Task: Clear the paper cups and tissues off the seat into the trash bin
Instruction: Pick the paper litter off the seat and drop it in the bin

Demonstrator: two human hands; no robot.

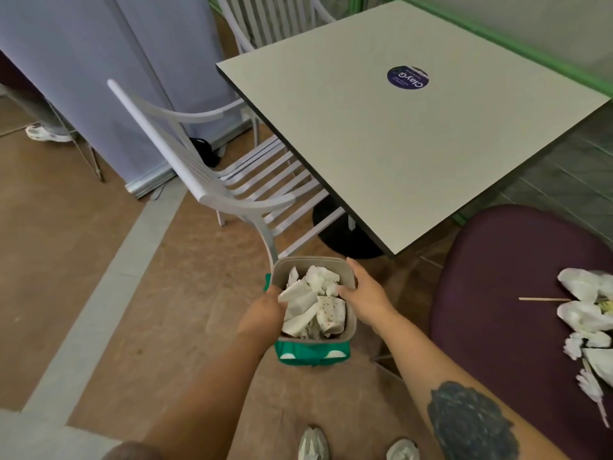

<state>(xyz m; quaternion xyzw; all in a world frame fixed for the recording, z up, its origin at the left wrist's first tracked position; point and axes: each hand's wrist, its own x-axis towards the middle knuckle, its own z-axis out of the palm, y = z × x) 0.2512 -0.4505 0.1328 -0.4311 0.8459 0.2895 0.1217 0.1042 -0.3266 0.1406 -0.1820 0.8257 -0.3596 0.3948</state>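
The table (414, 134) fills the upper right, pale and square with a dark edge, a round purple sticker (408, 78) near its far side, and its black round base (345, 237) showing beneath the near corner. To its left a white slatted chair (232, 180) is pushed partly under it. At the right edge is the dark purple seat (504, 293), and on it lie crumpled white tissues and paper scraps (587, 313) with a thin wooden stick (544, 299) pointing toward them.

The brown floor (99, 260) carries a pale strip running diagonally at the left. My shoes (313, 443) show at the bottom edge.

Straight ahead of me, on the floor between the chair and the seat, stands the trash bin (311, 351), green with white dots below a beige rim. It is packed nearly to the top with crushed paper cups and tissues (315, 303), one piece dotted with small specks.

My left hand (262, 317) is at the bin's left rim, its grip curled narrow with fingertips on the paper there. My right hand (363, 293) rests on the right rim, fingers loosely spread and touching the paper, holding nothing that I can see.
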